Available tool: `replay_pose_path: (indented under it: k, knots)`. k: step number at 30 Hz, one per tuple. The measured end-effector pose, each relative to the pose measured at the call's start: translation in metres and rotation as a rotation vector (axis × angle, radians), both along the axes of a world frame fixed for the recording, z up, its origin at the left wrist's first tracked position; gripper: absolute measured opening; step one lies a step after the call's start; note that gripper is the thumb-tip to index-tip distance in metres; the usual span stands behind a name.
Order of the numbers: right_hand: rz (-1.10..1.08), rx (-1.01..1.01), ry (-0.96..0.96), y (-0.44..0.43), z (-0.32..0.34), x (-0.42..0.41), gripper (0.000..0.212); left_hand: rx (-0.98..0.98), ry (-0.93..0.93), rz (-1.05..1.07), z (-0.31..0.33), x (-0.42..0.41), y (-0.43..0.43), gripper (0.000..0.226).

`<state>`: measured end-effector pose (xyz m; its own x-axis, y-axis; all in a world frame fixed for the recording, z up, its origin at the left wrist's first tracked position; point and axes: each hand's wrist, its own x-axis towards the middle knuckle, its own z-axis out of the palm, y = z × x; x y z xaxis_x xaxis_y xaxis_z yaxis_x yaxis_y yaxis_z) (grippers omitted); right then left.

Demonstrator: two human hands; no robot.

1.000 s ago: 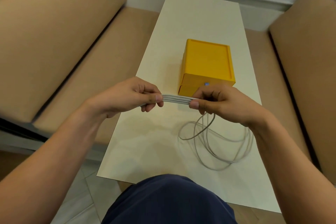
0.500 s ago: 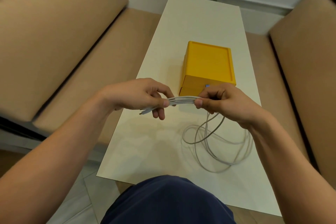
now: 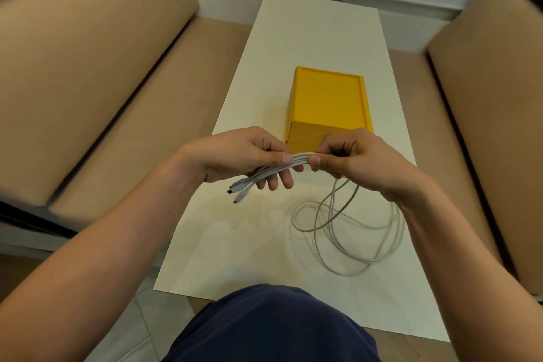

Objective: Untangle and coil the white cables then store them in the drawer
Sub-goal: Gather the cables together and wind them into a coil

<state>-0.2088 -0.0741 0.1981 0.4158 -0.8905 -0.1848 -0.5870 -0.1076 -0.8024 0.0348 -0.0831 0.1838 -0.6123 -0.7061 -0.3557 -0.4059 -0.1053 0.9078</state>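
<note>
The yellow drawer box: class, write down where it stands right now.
In the head view, the yellow drawer box stands on the white table, slightly right of centre, just beyond the right hand, which hides part of its front.

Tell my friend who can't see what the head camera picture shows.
A left hand and a right hand pinch a bundle of white cables above a white table, plug ends poking past the left hand. The rest lies in loose loops on the table, near a yellow drawer box.

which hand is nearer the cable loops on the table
Right. The right hand hangs just above the loops; the left hand sits farther off to their left.
</note>
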Motion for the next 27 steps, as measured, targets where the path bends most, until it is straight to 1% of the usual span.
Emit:
replay_pose_path:
  k: [3,6,10,11,13,16,18,20,22,23,25,27]
  knots:
    - [-0.018,-0.032,0.027,0.000,-0.002,0.003,0.021,-0.026,-0.038,0.062,0.001,-0.002,0.000,0.028]
    - [-0.032,-0.036,0.062,-0.001,-0.002,0.003,0.018,-0.106,-0.111,0.102,0.003,-0.003,0.002,0.024]
    - [-0.014,-0.078,0.203,-0.003,-0.003,0.006,0.023,-0.216,-0.252,0.151,-0.001,-0.005,0.004,0.020]
    - [-0.007,-0.098,0.213,-0.003,-0.003,0.007,0.024,-0.236,-0.278,0.166,-0.003,-0.006,0.004,0.020]
    - [0.010,-0.122,0.156,0.002,-0.002,0.011,0.027,-0.266,-0.300,0.201,-0.002,-0.007,0.006,0.020]
    - [-0.028,-0.085,0.010,0.009,0.002,0.011,0.033,-0.316,-0.335,0.224,0.002,-0.007,0.007,0.020]
    - [-0.095,-0.094,0.043,0.009,-0.002,0.014,0.051,-0.331,-0.361,0.209,0.004,-0.006,0.008,0.022]
    - [-0.225,-0.191,0.169,0.005,-0.015,0.019,0.069,-0.271,-0.277,0.188,0.006,-0.005,0.012,0.024]
    - [-0.341,-0.372,0.322,-0.002,-0.032,0.024,0.072,-0.194,-0.113,0.181,0.012,-0.005,0.019,0.024]
    - [-0.395,-0.465,0.360,-0.004,-0.038,0.027,0.071,-0.177,-0.050,0.183,0.014,-0.006,0.022,0.023]
    - [-0.492,-0.608,0.318,-0.005,-0.040,0.034,0.067,-0.163,0.036,0.208,0.014,-0.004,0.026,0.023]
    - [-0.482,-0.750,0.177,0.000,-0.032,0.037,0.061,-0.164,0.039,0.254,0.010,0.002,0.027,0.023]
